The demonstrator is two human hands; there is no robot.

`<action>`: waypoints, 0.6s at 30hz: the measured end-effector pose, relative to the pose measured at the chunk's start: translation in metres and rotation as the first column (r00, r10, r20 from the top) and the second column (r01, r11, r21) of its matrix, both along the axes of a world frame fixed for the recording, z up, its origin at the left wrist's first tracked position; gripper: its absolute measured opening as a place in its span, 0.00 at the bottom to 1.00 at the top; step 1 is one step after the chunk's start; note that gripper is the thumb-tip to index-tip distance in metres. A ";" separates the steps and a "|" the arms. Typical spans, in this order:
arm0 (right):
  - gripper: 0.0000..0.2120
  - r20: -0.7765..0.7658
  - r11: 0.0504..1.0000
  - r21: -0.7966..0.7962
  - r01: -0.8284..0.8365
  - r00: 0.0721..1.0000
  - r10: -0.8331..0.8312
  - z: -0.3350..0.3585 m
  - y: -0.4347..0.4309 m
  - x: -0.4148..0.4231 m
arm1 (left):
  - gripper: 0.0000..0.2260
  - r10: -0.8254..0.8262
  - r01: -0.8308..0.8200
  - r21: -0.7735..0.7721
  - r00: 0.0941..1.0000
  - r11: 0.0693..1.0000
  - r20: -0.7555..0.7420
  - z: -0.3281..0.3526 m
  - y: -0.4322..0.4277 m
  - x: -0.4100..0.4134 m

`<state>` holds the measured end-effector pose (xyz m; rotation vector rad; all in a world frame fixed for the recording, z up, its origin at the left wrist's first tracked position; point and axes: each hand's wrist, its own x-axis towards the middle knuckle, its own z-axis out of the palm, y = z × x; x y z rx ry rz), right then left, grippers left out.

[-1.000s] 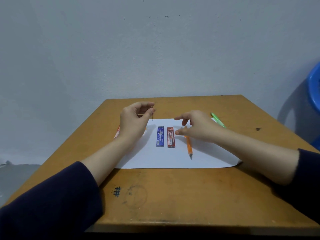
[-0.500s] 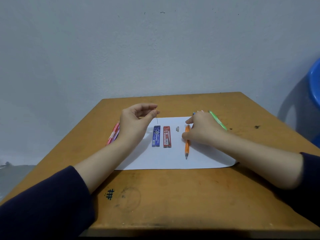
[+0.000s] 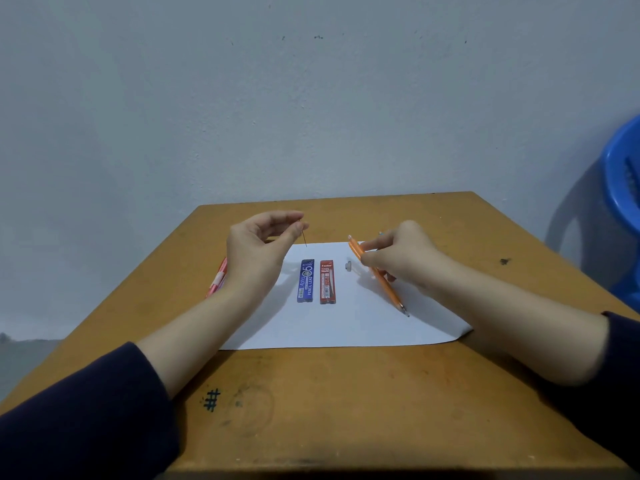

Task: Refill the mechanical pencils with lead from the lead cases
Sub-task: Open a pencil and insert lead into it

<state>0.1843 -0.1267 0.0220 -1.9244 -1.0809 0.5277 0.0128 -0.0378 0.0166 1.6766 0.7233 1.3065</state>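
Note:
My left hand [image 3: 258,252] pinches a thin pencil lead [image 3: 304,238] between thumb and forefinger, above the far left of a white paper sheet [image 3: 346,323]. My right hand [image 3: 403,256] grips an orange mechanical pencil [image 3: 384,285], tilted with its open top end raised to the left and its tip near the paper. A blue lead case [image 3: 305,280] and a red lead case [image 3: 327,282] lie side by side on the sheet. A small pale cap [image 3: 348,266] lies beside the red case.
A wooden table [image 3: 329,393] stands against a grey wall. Pink and red pencils [image 3: 217,279] lie at the paper's left edge, partly behind my left wrist. A blue plastic chair [image 3: 620,206] stands at the right.
My right hand has lifted the orange pencil off the paper and tilted its top end up to the left. My left hand keeps holding the lead in about the same place.

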 end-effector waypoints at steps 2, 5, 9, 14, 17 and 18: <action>0.07 -0.025 0.998 0.055 -0.009 1.000 0.010 0.002 -0.001 -0.001 | 0.05 -0.007 0.008 -0.018 0.999 1.000 0.044 0.002 -0.002 0.000; 0.10 -0.013 0.987 0.149 -0.066 0.998 0.069 0.004 -0.006 -0.007 | 0.05 -0.010 0.014 -0.035 0.994 0.999 0.109 0.007 -0.005 -0.001; 0.13 0.011 0.968 0.216 -0.126 0.992 0.127 0.003 -0.008 -0.013 | 0.05 0.001 0.003 -0.033 0.990 0.999 0.144 0.010 -0.006 -0.001; 0.13 0.135 0.955 0.241 -0.175 0.980 0.145 0.000 -0.008 -0.015 | 0.06 -0.015 0.027 -0.062 0.983 0.998 0.181 0.013 -0.008 -0.001; 0.13 0.188 0.942 0.276 -0.191 0.972 0.142 -0.003 -0.008 -0.015 | 0.05 -0.027 0.052 -0.113 0.978 0.992 0.208 0.014 -0.008 -0.002; 0.13 0.200 0.937 0.290 -0.193 0.970 0.138 -0.003 -0.008 -0.015 | 0.05 -0.032 0.062 -0.130 0.975 0.990 0.220 0.014 -0.008 -0.002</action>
